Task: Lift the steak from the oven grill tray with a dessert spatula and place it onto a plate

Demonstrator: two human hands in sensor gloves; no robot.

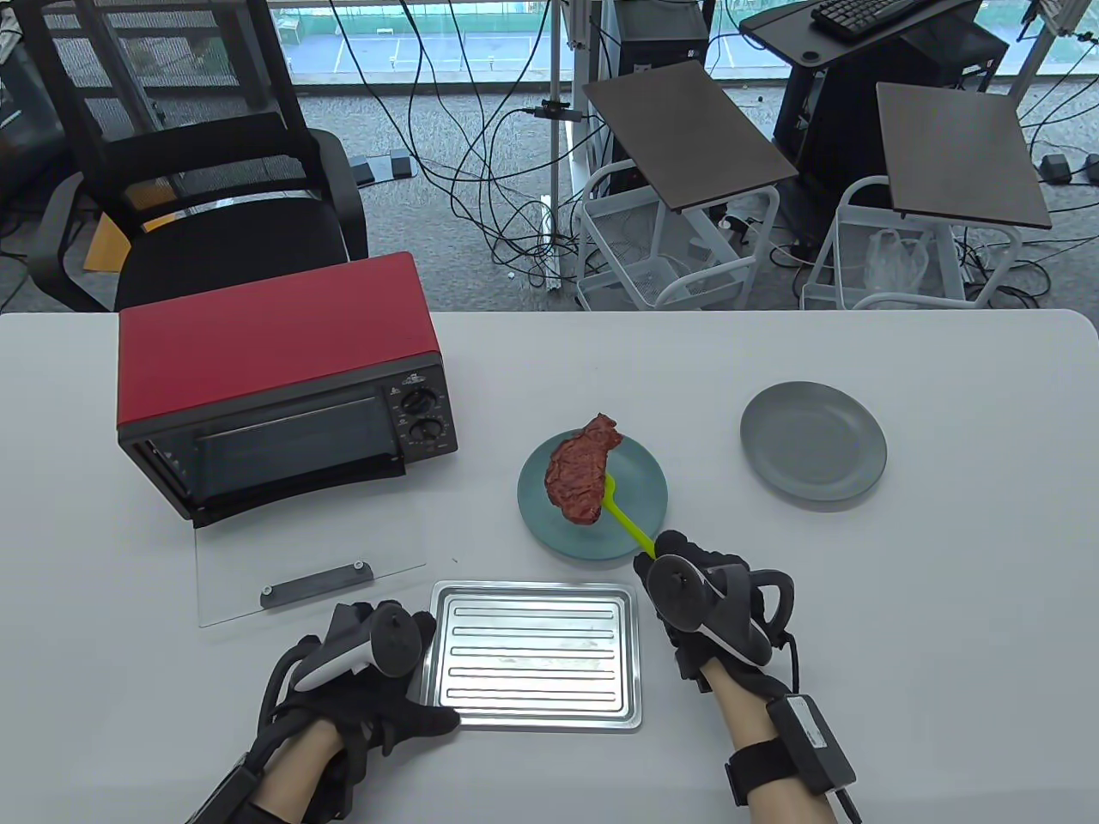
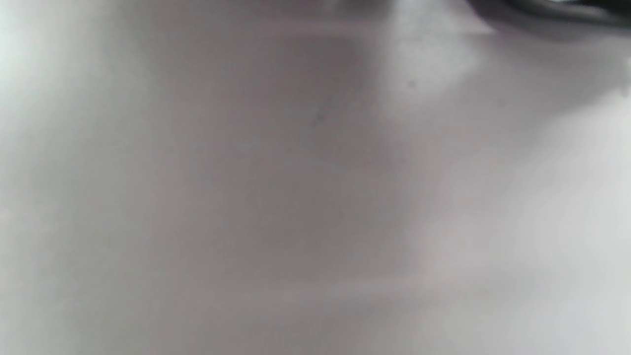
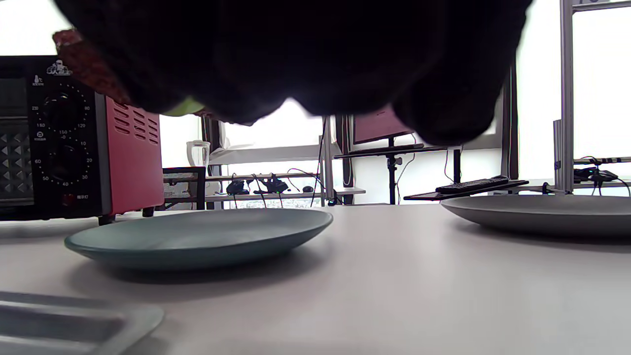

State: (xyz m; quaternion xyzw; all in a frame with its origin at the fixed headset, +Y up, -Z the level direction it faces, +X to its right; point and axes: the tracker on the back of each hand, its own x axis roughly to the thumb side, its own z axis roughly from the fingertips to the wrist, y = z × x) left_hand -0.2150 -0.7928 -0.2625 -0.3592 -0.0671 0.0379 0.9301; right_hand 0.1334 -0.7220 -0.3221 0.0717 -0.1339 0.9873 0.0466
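A red-brown steak rides on the blade of a lime-green dessert spatula, held in the air above the teal plate. My right hand grips the spatula's handle just in front of that plate. In the right wrist view the teal plate lies bare, with a corner of the steak high at the left under my dark glove. The metal grill tray lies near the table's front with nothing on it. My left hand rests at the tray's left edge, thumb against its front left corner.
A red toaster oven stands at the left with its glass door folded down onto the table. A second grey plate sits to the right. The left wrist view is only a grey blur.
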